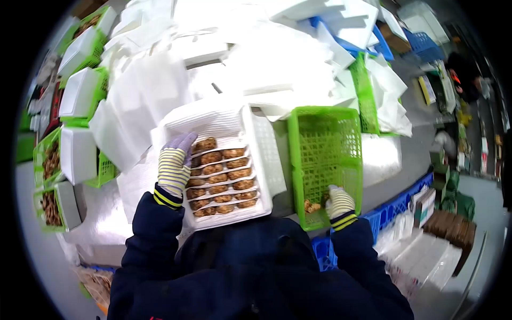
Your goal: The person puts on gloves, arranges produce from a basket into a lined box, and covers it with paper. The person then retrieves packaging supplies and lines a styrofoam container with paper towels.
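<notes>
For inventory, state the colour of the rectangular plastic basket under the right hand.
The basket is bright green; head view shows it.

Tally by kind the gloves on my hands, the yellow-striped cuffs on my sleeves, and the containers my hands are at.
Gloves: 2 (left glove, right glove)
Striped cuffs: 2 (left cuff, right cuff)
White box: 1
Green basket: 1
Total: 6

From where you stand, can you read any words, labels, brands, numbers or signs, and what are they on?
No text is readable.
Red mark on the dark jacket: cut off at the picture's bottom edge.
Faint marks on the white wrapped packs: too small and blurred.
</notes>
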`<state>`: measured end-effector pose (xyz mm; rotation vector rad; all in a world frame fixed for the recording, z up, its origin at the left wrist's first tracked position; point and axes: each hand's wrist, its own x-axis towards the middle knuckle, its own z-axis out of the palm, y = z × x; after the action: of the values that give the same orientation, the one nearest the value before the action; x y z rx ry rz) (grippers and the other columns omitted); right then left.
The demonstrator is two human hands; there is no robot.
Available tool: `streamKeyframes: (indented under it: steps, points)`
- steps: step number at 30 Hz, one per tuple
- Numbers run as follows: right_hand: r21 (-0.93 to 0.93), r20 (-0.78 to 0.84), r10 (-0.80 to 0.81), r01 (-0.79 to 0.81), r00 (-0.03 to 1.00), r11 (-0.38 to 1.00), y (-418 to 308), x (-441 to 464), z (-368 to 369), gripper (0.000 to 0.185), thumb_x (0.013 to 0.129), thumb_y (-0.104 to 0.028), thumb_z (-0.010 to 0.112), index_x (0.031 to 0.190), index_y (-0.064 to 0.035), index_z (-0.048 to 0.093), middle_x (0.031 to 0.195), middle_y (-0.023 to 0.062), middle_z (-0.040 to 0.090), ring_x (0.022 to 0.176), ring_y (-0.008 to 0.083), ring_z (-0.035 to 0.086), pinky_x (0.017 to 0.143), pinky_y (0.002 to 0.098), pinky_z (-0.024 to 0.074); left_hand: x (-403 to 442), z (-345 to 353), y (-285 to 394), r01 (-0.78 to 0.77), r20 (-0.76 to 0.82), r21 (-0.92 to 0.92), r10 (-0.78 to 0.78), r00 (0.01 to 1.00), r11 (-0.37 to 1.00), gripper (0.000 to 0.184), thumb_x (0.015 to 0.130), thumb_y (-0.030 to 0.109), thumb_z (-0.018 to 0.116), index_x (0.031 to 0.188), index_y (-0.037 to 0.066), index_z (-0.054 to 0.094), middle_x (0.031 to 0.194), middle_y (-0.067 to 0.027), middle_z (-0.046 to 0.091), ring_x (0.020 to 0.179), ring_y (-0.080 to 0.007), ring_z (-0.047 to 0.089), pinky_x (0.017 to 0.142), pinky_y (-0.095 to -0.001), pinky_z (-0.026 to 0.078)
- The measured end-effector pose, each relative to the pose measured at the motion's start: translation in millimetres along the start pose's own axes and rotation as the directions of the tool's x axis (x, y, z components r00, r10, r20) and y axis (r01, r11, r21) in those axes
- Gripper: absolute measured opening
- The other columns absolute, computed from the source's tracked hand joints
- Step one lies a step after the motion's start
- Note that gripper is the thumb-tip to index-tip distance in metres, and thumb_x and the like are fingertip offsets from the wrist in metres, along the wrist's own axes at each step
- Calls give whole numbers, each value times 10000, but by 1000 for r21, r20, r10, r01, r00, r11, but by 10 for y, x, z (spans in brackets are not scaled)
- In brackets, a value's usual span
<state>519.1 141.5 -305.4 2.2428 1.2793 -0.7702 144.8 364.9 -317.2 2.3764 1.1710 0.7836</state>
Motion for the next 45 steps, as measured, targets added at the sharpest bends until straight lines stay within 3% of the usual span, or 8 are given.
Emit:
streamKeyframes:
  steps: [3,7,19,26,29,33,38,45]
  points:
    - [439,-472,-294,510,831,739,-224,-102,-399,384,750,-105,644,1112,-15,551,974,167,607,915,299,588,827,353,472,-44,-38,-15,-26,0,36,26,1000,999,460,702,-135,515,1107,75,574,979,-142,611,873,-310,579,765,-377,470]
    - [144,-667,-605,871,435,469,-1389,27,-985,317,734,-137,630,1036,-64,566,944,144,598,897,323,567,829,404,442,-27,117,102,-57,34,170,52,998,984,481,678,-58,558,1141,69,536,1024,-148,594,914,-337,557,803,-429,444]
    - [-503,-632,-770,708,89,495,-2211,760,-764,228,699,-205,651,919,-168,607,973,-8,604,1034,212,526,925,464,351,-134,186,190,6,30,267,-15,999,964,504,639,25,622,1134,84,550,1097,-92,572,1023,-282,535,889,-409,405]
    - [182,-757,-388,740,525,647,-2001,741,-1041,326,834,-237,589,1103,-53,586,1065,133,605,1006,309,552,904,392,421,337,-341,-271,503,-180,402,-472,863,765,651,803,551,570,1107,-24,577,1047,-182,613,999,-305,567,936,-367,393]
    - [420,-718,-309,742,624,522,-2050,812,-920,366,826,-240,615,1120,-26,581,1098,160,584,1044,293,545,930,378,414,444,-26,-1142,822,465,-223,-684,563,525,773,746,677,561,1077,-20,608,1024,-155,622,967,-228,561,879,-360,414]
    - [575,-625,-311,691,716,438,-2047,843,-872,574,763,-287,705,1235,-30,502,1269,184,452,1154,295,467,978,390,389,275,-195,-819,488,258,-696,-450,855,527,383,791,141,707,1136,30,581,950,-26,620,939,-115,547,778,-240,469]
    - [403,-673,-401,763,621,505,-2068,919,-788,765,634,-308,796,1264,-21,471,1371,237,304,1188,357,439,1015,418,359,-135,-206,-817,616,442,-756,-520,731,223,393,790,145,704,1149,46,579,1039,-29,605,992,-137,535,888,-294,428]
    - [573,-551,-390,674,738,466,-2200,981,-707,390,667,-263,778,920,16,677,1391,254,307,1279,396,323,1037,435,323,-172,-118,-699,329,78,-334,-322,944,883,514,768,144,716,1215,-2,509,1354,-123,393,1182,-192,406,984,-315,336]
